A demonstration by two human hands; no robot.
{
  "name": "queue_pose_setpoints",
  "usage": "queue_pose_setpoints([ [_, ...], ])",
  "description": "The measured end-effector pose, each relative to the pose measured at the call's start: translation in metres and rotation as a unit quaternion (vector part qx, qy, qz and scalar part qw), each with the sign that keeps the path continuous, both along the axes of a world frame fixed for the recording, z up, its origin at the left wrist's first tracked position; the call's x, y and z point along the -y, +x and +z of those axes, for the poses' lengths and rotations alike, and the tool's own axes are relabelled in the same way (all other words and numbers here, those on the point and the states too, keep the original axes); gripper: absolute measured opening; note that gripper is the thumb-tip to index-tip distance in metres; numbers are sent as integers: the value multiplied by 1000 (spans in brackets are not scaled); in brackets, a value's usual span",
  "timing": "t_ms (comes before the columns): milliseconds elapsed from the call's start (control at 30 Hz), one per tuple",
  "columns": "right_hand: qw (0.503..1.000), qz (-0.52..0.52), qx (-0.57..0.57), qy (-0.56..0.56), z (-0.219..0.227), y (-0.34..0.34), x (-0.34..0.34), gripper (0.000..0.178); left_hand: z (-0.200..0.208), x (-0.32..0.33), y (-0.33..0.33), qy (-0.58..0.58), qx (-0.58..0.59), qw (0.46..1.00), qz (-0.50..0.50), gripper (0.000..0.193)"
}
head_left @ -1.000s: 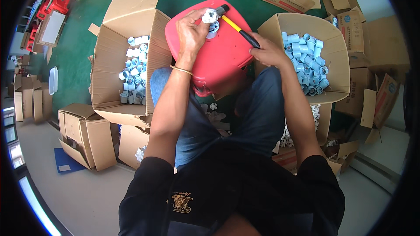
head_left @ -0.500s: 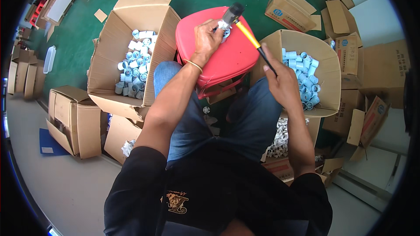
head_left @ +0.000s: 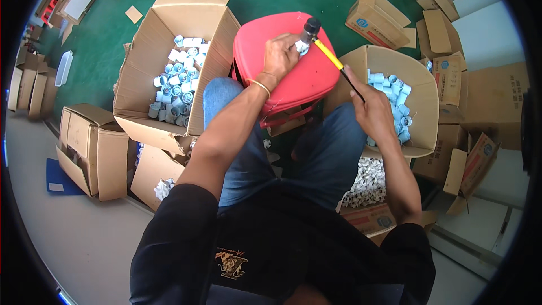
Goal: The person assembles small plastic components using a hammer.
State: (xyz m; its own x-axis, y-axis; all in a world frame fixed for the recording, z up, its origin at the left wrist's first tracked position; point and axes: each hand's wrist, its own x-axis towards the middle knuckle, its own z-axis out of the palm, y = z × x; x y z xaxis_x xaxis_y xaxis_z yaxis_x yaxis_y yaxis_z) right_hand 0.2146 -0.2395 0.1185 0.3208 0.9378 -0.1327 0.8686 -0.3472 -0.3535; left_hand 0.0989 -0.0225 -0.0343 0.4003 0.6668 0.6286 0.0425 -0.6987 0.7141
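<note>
My right hand (head_left: 374, 110) is closed around the black grip of a mallet (head_left: 329, 53) with a yellow-and-black handle. The mallet's head has a black end and a clear-looking grey end, and it hangs over a red padded stool (head_left: 305, 82). On the stool my left hand (head_left: 280, 56) holds a small pale-blue and white plastic pipe fitting (head_left: 302, 49), pinched in its fingers. The mallet's grey end is at the fitting, overlapping it in view; whether they touch I cannot tell. The fitting is partly hidden by my fingers and the mallet head.
On the left, an open carton (head_left: 138, 79) holds many pale-blue fittings (head_left: 179, 79). Another carton (head_left: 420, 70) on the right holds similar blue fittings (head_left: 398, 91). Below it, small white pieces (head_left: 364, 183) fill a box. More cartons (head_left: 378, 17) stand on the green floor.
The whole view has shifted slightly. The mallet head has come down a little, and my left hand with the fitting has moved slightly to the right on the stool.
</note>
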Motion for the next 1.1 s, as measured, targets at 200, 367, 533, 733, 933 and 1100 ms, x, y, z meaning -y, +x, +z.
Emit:
queue_pose_setpoints([
  [200, 980, -22, -96, 173, -19, 8, 10, 53, 5, 3, -7, -35, 6, 999, 17, 29],
  [367, 955, -56, -222, 189, -83, 31, -14, 51, 16, -32, -37, -41, 144, 981, 124, 23],
  [533, 933, -50, -316, 164, -132, 42, -35, 50, 38, -79, -111, -133, 224, 944, 203, 20],
  [733, 980, -24, -160, 112, -135, 57, -30, 51, 20, -128, -240, -58, 72, 942, 324, 24],
  [933, 948, -164, -162, 218, -120, 144, 65, 40, 49, -162, -317, 26, -275, 758, 590, 24],
  [1100, 867, -451, -212, -21, -250, 319, 179, 37, 88, -155, -245, -51, 29, 852, 520, 20],
])
